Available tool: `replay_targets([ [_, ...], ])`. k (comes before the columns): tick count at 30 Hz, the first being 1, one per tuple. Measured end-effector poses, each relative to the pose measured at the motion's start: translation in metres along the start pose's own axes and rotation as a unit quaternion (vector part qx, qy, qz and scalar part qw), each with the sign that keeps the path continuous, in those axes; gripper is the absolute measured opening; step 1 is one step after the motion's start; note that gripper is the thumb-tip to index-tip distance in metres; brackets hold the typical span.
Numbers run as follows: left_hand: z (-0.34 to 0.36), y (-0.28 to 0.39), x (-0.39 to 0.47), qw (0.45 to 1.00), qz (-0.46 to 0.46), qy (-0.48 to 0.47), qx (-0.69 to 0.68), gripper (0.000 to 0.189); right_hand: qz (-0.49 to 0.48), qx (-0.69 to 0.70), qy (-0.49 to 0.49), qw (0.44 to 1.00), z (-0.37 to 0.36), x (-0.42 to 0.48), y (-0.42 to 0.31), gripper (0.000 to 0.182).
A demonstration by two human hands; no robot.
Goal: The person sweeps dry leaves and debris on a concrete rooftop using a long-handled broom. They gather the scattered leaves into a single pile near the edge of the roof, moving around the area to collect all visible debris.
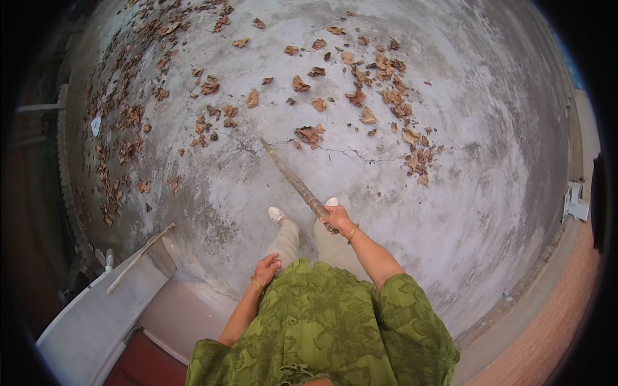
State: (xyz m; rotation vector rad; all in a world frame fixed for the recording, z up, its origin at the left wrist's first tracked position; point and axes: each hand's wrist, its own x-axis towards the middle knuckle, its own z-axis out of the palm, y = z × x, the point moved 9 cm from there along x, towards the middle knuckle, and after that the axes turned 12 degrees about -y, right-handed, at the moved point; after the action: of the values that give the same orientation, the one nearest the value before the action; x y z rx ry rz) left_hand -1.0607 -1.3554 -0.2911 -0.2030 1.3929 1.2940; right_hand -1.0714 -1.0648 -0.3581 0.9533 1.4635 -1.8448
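Observation:
My right hand [339,220] grips a brown ringed pole, likely bamboo [300,185], near its thicker end. The pole slants away to the upper left over the concrete and narrows to a tip. From this angle I cannot tell whether that tip touches the ground. Beside my left thigh hangs my left hand [267,270], its fingers loosely bent, with nothing visible in it. The palm is hidden. Dry brown leaves [309,135] lie scattered on the concrete ground [434,241] ahead of my feet.
A thin wooden stick [140,259] leans across a pale low wall [120,294] at lower left. More leaves [110,198] cover the left side, near a pale scrap [96,126]. Along the right runs a reddish brick edge [540,333], with a white object [576,202] by it.

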Motion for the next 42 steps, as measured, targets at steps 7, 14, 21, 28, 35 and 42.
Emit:
replay_targets([
  [7, 0.058, 0.024, 0.042, 0.997, -0.029, -0.041, 0.05, 0.039, 0.089, -0.001, 0.028, 0.996, -0.144, -0.015, -0.01, 0.031],
  [14, 0.1, 0.047, 0.066, 0.992, -0.053, -0.073, 0.089, 0.04, -0.078, -0.084, 0.185, 0.976, -0.179, -0.015, 0.014, 0.032],
  [21, 0.11, 0.061, 0.083, 0.984, -0.079, -0.083, 0.134, 0.04, 0.032, -0.031, 0.051, 0.998, -0.195, -0.083, 0.079, 0.039],
  [28, 0.131, 0.093, 0.114, 0.969, -0.055, -0.143, 0.195, 0.039, 0.053, 0.164, 0.106, 0.979, -0.226, -0.088, 0.092, 0.04],
  [35, 0.142, 0.119, 0.139, 0.947, -0.09, -0.181, 0.25, 0.037, -0.034, 0.154, 0.266, 0.951, -0.203, -0.135, 0.13, 0.067],
  [42, 0.14, 0.14, 0.175, 0.896, -0.104, -0.266, 0.34, 0.036, -0.022, 0.531, 0.293, 0.795, -0.152, -0.177, 0.146, 0.05],
])
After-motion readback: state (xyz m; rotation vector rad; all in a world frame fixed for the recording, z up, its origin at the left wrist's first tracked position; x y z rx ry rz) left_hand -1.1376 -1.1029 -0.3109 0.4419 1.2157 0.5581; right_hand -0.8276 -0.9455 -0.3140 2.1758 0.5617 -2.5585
